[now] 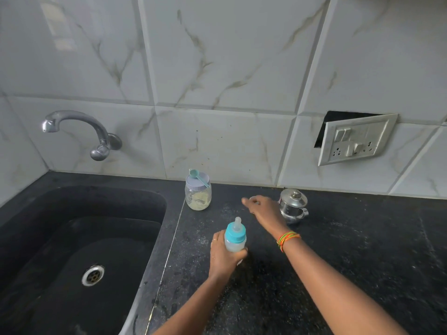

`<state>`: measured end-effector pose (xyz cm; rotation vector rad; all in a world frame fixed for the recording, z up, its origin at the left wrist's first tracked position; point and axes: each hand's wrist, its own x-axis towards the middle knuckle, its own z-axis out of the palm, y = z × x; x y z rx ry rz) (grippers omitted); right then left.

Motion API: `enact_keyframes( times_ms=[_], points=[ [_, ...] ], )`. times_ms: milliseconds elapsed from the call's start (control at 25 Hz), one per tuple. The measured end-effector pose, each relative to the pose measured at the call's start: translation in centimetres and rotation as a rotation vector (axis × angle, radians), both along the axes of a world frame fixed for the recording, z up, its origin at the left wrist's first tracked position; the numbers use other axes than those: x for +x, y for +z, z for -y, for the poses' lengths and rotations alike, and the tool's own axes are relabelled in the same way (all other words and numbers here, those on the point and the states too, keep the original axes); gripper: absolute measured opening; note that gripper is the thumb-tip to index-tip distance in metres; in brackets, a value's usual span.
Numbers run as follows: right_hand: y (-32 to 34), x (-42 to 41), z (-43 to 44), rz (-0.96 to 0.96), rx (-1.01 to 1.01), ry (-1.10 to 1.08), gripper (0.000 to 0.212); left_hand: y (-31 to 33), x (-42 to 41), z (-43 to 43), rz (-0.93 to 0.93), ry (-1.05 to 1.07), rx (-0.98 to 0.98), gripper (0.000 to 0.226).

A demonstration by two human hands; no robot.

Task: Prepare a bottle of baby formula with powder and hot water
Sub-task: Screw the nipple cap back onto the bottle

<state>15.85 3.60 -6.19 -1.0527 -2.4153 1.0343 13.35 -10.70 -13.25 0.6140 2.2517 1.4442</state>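
Note:
A small baby bottle (235, 243) with a teal collar and a clear teat stands on the black counter, and my left hand (223, 258) is wrapped around its lower body. It holds a pale liquid. My right hand (262, 210) is stretched out over the counter beyond the bottle, palm down and blurred; its fingers point left and I cannot make out whether they hold anything. A clear jar of cream powder (198, 195) with a lilac lid stands at the back, a teal scoop (198, 177) lying on the lid. A lidded steel pot (293, 205) sits just right of my right hand.
A black sink (79, 250) with a steel drain fills the left side, under a wall tap (79, 131). A loose switch and socket plate (355, 140) hangs on the tiled wall at the right. The black counter (362, 250) stretches to the right.

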Motion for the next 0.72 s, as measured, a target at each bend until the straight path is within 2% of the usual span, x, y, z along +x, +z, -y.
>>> enact_keyframes(
  times_ms=[40, 80, 120, 200, 320, 400, 480, 520, 560, 680, 720],
  points=[
    [-0.6, -0.9, -1.5, 0.168, 0.193, 0.043, 0.033, -0.3, -0.1, -0.1, 0.005, -0.025, -0.015, 0.059],
    [-1.2, -1.7, -2.5, 0.325, 0.353, 0.113, 0.034, -0.7, -0.2, -0.2, 0.0, -0.044, -0.024, 0.059],
    [-1.8, -2.5, -3.6, 0.453, 0.461, 0.191, 0.043, -1.2, -0.3, -0.2, -0.01, -0.051, -0.029, 0.059],
    [-3.2, -3.8, -5.1, 0.596, 0.547, 0.293, 0.062, -1.7, -0.5, -0.1, -0.036, -0.051, -0.035, 0.057],
    [-5.1, -5.5, -6.3, 0.71, 0.587, 0.371, 0.071, -2.1, -0.9, 0.1, -0.056, -0.049, -0.041, 0.059],
    [-5.7, -5.9, -6.5, 0.698, 0.625, 0.379, 0.057, -2.2, -1.1, 0.3, -0.07, -0.055, -0.036, 0.06],
    [-5.5, -5.9, -6.2, 0.553, 0.589, 0.309, 0.043, -2.3, -1.0, 0.5, -0.075, -0.058, -0.028, 0.06],
    [-5.1, -5.8, -5.8, 0.445, 0.48, 0.242, 0.041, -2.3, -1.0, 0.5, -0.076, -0.061, -0.03, 0.06],
    [-4.5, -5.6, -5.3, 0.295, 0.281, 0.149, 0.038, -2.4, -0.8, 0.6, -0.076, -0.065, -0.034, 0.059],
    [-2.0, -3.5, -2.2, -0.262, -0.681, -0.056, 0.027, -2.4, -0.2, 1.0, -0.064, -0.061, -0.03, 0.06],
    [-1.4, -2.3, -0.9, -0.362, -0.87, -0.046, 0.021, -2.3, 0.1, 1.1, -0.061, -0.058, -0.028, 0.06]
  ],
)
